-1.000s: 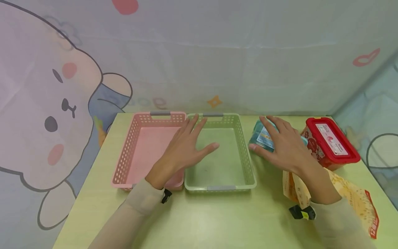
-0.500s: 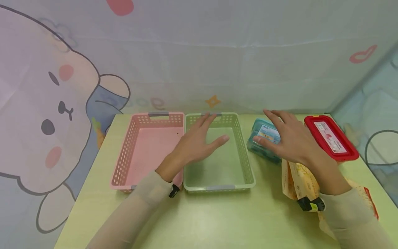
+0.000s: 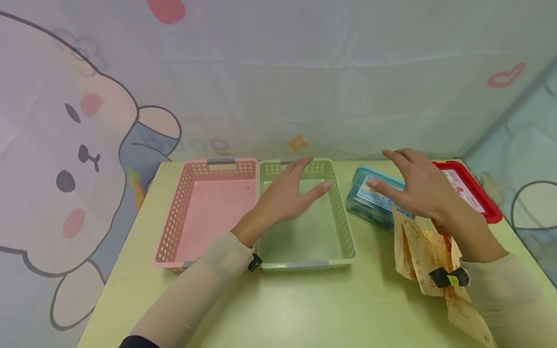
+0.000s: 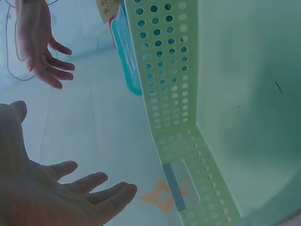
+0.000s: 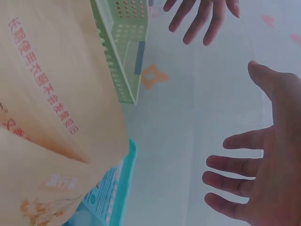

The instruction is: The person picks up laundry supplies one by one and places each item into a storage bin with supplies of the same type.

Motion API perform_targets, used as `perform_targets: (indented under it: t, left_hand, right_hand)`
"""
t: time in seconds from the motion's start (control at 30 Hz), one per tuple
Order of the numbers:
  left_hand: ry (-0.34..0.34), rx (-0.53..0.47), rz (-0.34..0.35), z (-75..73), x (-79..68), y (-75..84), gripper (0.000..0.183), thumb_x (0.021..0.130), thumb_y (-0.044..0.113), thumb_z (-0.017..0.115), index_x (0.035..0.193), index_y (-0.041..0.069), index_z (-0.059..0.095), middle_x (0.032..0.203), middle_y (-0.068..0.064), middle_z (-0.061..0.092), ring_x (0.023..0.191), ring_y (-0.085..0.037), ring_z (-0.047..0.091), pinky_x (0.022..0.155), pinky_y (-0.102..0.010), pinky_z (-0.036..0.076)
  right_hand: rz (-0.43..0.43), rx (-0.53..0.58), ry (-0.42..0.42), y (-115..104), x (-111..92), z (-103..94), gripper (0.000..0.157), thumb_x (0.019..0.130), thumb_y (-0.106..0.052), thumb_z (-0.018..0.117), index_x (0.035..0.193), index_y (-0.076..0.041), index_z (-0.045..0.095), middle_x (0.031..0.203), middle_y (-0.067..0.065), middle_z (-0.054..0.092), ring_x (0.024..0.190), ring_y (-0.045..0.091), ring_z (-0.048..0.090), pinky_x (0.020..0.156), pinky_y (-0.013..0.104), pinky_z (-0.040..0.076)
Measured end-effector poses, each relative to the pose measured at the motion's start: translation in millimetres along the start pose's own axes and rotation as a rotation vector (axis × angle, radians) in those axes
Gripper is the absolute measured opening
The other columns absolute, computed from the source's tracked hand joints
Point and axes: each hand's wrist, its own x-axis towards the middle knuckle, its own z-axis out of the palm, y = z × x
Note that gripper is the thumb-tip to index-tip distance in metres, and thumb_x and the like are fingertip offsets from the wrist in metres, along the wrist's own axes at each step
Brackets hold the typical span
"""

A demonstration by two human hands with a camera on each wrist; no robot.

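Observation:
Above the green basket [image 3: 306, 265] hovers my left hand [image 3: 283, 199], fingers extended and thumb out, holding nothing. My right hand [image 3: 422, 186], also with nothing in it, is over the right part of the table with its fingers spread. Under it lies a teal lidded box [image 3: 370, 212] with a pale label. A beige and yellow printed bag [image 3: 409, 246] stands beneath the right wrist, partly covered by the arm. Behind that hand is a box with a red lid [image 3: 467, 186], partly hidden. In the left wrist view both hands appear apart from the green basket's wall [image 4: 162, 61].
A pink basket [image 3: 217, 205] stands to the left, side by side with the green one. The pale yellow-green table [image 3: 304, 309] ends at a printed cloth backdrop [image 3: 278, 87] behind the baskets. Another cloth hangs along the right side.
Both hands have moved to the right over the table, the left further across the green basket. More of the teal box shows now, and less of the red-lidded one.

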Motion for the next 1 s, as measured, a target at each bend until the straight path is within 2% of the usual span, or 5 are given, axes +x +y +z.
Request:
perform_targets:
  t: [0.37, 0.57, 0.83, 1.0]
  left_hand:
    - [-0.001, -0.057, 0.0, 14.4, 15.4, 10.4, 0.086, 0.1, 0.075, 0.049, 0.168, 0.025, 0.029, 0.172, -0.006, 0.031, 0.154, -0.032, 0.037, 0.12, -0.057, 0.036]
    - [-0.007, -0.102, -0.002, 22.6, 19.7, 14.6, 0.085, 0.1, 0.074, 0.049, 0.167, 0.024, 0.033, 0.17, -0.006, 0.034, 0.156, -0.031, 0.033, 0.122, -0.055, 0.033]
    - [-0.014, -0.101, -0.02, 27.7, 24.2, 16.6, 0.085, 0.1, 0.075, 0.049, 0.167, 0.025, 0.033, 0.171, -0.008, 0.035, 0.156, -0.031, 0.033, 0.121, -0.055, 0.034]
    - [-0.035, -0.105, 0.01, 31.4, 28.6, 20.8, 0.085, 0.101, 0.074, 0.049, 0.167, 0.023, 0.033, 0.17, -0.006, 0.036, 0.156, -0.029, 0.035, 0.122, -0.053, 0.034]
  right_hand:
    - [0.021, 0.052, -0.001, 12.6, 0.5, -5.5, 0.085, 0.102, -0.061, 0.058, 0.161, -0.002, 0.039, 0.152, 0.026, 0.044, 0.137, 0.048, 0.042, 0.101, 0.072, 0.042]
    - [0.048, 0.062, -0.003, 19.8, 1.2, -3.4, 0.084, 0.102, -0.061, 0.058, 0.159, -0.001, 0.042, 0.144, 0.025, 0.05, 0.129, 0.046, 0.048, 0.099, 0.069, 0.044]
    - [0.07, 0.07, -0.014, 30.1, 1.9, -2.4, 0.083, 0.102, -0.062, 0.058, 0.156, 0.0, 0.045, 0.143, 0.025, 0.053, 0.126, 0.044, 0.053, 0.098, 0.068, 0.046]
    - [0.076, 0.069, -0.041, 37.9, 4.3, -3.5, 0.083, 0.103, -0.061, 0.056, 0.156, 0.003, 0.044, 0.144, 0.028, 0.053, 0.127, 0.047, 0.053, 0.098, 0.07, 0.046]
